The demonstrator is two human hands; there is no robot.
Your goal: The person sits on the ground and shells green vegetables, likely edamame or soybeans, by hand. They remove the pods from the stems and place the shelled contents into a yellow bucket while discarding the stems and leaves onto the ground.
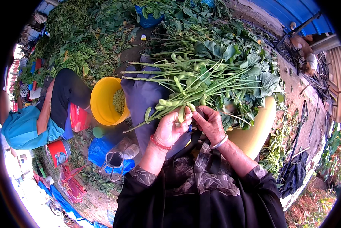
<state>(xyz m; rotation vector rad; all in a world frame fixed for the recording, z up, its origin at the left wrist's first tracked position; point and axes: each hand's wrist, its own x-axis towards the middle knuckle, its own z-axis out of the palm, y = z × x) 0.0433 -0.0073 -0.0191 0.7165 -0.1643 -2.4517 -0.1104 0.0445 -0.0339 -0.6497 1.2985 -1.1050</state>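
Leafy soybean stalks (159, 72) with green pods lie across my lap, their cut ends toward the left. My left hand (171, 124), with a red bead bracelet at the wrist, has its fingers closed around a soybean pod (181, 114) near one stalk. Right beside it, my right hand (210, 122) pinches the end of another pod (191, 106) between thumb and finger; a silver bangle circles that wrist. To the left of my knee stands a yellow bucket (102, 99) with small green beans or pods inside.
A person in a teal shirt (31, 126) sits at the left near a red tin (57, 154). A bag with a bottle (131, 151) lies on blue plastic (97, 149). Plant heaps (96, 37) cover the ground ahead. A dog (305, 52) is at the far right.
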